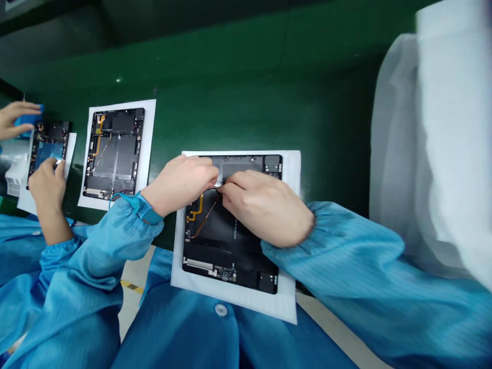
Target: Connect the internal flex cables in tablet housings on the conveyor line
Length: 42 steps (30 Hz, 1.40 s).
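An opened tablet (246, 251) lies before me on a white foam sheet (234, 300), its black inside facing up. An orange flex cable (197, 209) runs along its left part, with a thin brown strip (205, 220) beside it. Over the upper part of the tablet, my left hand (186, 179) has its fingers curled and pinched together. Close to its fingertips, my right hand (265, 205) is closed in a pinch too. A small pale piece shows between the two hands; what it is, I cannot make out. The fingers hide that part of the tablet.
Left of me, another opened tablet (115, 154) rests on its foam sheet (148, 118). Beyond it, a co-worker's hands (49, 187) are at a third tablet (49, 133). Large white sheets (400, 143) stand at the right of the green table (261, 102).
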### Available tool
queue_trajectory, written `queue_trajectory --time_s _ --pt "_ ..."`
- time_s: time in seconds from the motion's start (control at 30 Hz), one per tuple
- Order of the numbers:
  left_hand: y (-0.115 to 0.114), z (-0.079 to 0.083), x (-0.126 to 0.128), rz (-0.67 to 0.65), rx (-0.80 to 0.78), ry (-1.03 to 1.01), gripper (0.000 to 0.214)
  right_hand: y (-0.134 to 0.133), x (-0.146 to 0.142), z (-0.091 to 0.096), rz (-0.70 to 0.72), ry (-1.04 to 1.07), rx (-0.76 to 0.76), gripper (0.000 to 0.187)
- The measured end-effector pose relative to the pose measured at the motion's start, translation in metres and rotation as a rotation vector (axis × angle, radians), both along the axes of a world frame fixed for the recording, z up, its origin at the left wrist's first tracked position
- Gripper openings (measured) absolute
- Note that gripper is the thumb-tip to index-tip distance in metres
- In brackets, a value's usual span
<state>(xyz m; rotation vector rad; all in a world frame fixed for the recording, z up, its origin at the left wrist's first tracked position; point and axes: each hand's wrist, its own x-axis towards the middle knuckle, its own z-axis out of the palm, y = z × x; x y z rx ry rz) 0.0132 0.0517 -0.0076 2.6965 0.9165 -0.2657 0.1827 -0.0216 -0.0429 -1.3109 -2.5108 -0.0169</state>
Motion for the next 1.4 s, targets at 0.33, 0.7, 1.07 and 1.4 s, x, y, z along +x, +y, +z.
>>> queue_trajectory --time_s 0.33,0.7,1.07,1.4 --pt "-0.040 0.016 -0.051 0.163 0.146 0.026 0.017 0.006 0.018 0.018 -0.022 0.220 -0.109 0.022" --pt "-0.086 0.014 -0.065 0.129 0.308 -0.427 0.029 0.008 -0.030 0.022 0.173 0.375 -0.726 0.013" --pt "-0.076 0.010 -0.050 0.468 -0.493 -0.105 0.014 0.014 -0.025 0.012 0.223 0.448 -0.770 0.016" --pt "-0.065 0.014 -0.048 0.572 -0.654 -0.142 0.018 0.016 -0.027 0.012 0.276 0.422 -0.748 0.019"
